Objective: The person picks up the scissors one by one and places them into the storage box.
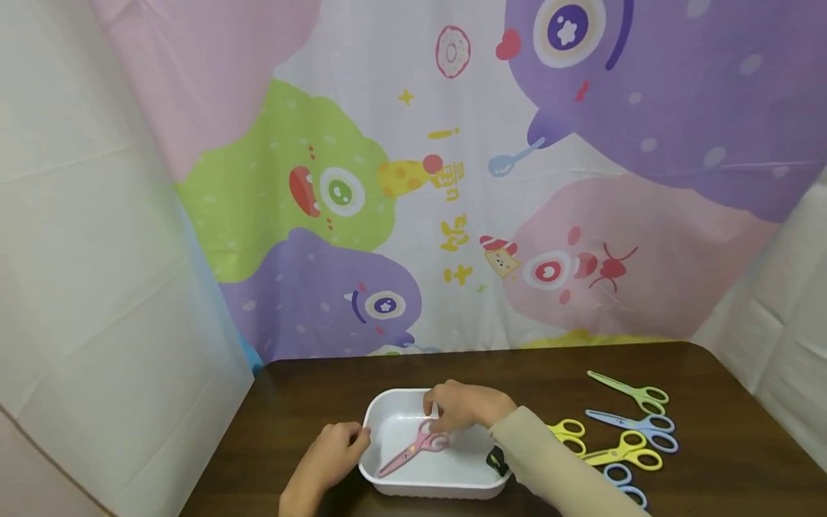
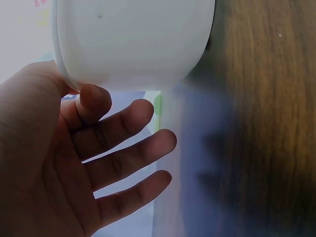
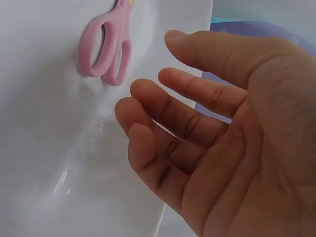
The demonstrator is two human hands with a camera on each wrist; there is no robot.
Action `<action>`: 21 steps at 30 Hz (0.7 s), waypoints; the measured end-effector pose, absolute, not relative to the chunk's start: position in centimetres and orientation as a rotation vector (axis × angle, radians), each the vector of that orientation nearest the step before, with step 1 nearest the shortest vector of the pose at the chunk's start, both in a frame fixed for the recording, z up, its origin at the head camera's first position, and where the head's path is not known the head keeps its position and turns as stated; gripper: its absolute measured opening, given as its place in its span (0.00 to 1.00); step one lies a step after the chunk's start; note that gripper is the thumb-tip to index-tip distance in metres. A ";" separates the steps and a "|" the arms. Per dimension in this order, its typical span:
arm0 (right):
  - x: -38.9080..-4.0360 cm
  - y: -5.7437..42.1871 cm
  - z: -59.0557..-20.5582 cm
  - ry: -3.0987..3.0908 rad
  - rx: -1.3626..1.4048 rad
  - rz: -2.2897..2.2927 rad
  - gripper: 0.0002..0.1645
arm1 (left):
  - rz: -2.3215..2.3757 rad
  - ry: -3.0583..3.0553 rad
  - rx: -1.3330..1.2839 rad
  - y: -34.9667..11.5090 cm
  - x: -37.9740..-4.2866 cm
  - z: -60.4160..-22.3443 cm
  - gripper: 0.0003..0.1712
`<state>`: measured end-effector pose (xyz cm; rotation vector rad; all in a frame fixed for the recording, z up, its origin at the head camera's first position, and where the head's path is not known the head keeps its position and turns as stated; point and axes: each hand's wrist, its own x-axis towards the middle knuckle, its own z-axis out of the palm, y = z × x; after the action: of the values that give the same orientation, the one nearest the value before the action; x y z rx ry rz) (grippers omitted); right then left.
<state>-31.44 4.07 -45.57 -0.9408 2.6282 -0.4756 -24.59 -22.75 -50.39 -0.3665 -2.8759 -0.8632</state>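
A white tray (image 1: 452, 490) sits near the front of the table, with a pair of pink scissors (image 1: 413, 448) lying in it, blades toward the near left. My left hand (image 1: 332, 454) pinches the tray's left rim between thumb and index finger. In the left wrist view the other fingers of that hand (image 2: 113, 143) spread loosely below the tray wall (image 2: 133, 44). Over the tray's far side, my right hand (image 1: 461, 406) holds nothing, its fingers loosely bent. The right wrist view has the handles of the scissors (image 3: 106, 49) just off the fingertips (image 3: 131, 111).
Right of the tray, on the dark wooden table (image 1: 310, 388), lie green scissors (image 1: 633, 391), blue scissors (image 1: 636, 427), yellow scissors (image 1: 627, 452) and several more, partly behind the right sleeve (image 1: 555, 459). A printed curtain (image 1: 452, 316) hangs along the table's back edge.
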 end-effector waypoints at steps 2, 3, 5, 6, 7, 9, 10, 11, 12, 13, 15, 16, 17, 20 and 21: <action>-31.4 4.3 -45.4 2.629 -0.944 -0.486 0.13 | -0.859 -2.880 -0.359 -22.7 -24.6 -50.4 0.21; -31.4 4.4 -45.3 2.630 -0.944 -0.490 0.13 | -0.857 -2.879 -0.357 -22.7 -24.7 -50.5 0.21; -31.5 4.7 -45.2 2.634 -0.949 -0.501 0.14 | -0.855 -2.878 -0.354 -22.7 -24.7 -50.5 0.21; -31.5 4.8 -45.1 2.636 -0.947 -0.508 0.14 | -0.858 -2.877 -0.354 -22.7 -24.7 -50.6 0.22; -31.5 4.9 -45.0 2.637 -0.949 -0.517 0.14 | -0.859 -2.881 -0.353 -22.7 -24.7 -50.6 0.22; -31.5 5.2 -44.7 2.644 -0.954 -0.529 0.15 | -0.867 -2.882 -0.359 -22.7 -24.8 -50.6 0.21; -31.4 5.3 -44.6 2.646 -0.957 -0.538 0.16 | -0.874 -2.882 -0.362 -22.7 -24.7 -50.6 0.21; -31.4 5.4 -44.4 2.645 -0.955 -0.551 0.17 | -0.880 -2.884 -0.364 -22.7 -24.7 -50.5 0.21; -31.3 5.5 -44.2 2.641 -0.952 -0.566 0.17 | -0.885 -2.883 -0.368 -22.7 -24.7 -50.5 0.21; -31.2 5.6 -44.1 2.637 -0.949 -0.579 0.18 | -0.886 -2.883 -0.371 -22.8 -24.6 -50.5 0.21; -31.1 5.9 -43.8 2.633 -0.937 -0.601 0.19 | -0.901 -2.877 -0.369 -22.8 -24.5 -50.4 0.21; -31.0 6.1 -43.7 2.633 -0.941 -0.613 0.20 | -0.910 -2.875 -0.369 -22.8 -24.5 -50.3 0.21; -30.9 6.2 -43.6 2.630 -0.937 -0.626 0.20 | -0.912 -2.875 -0.366 -22.8 -24.5 -50.3 0.21; -30.5 6.8 -43.6 2.633 -0.953 -0.658 0.20 | -0.926 -2.876 -0.362 -22.9 -24.5 -50.3 0.22; -30.4 7.0 -43.7 2.635 -0.965 -0.674 0.21 | -0.922 -2.880 -0.361 -22.9 -24.5 -50.3 0.22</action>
<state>-30.44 6.96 -43.72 -0.9653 2.6353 -0.6736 -24.49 -22.93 -50.34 -0.3614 -2.8796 -0.9224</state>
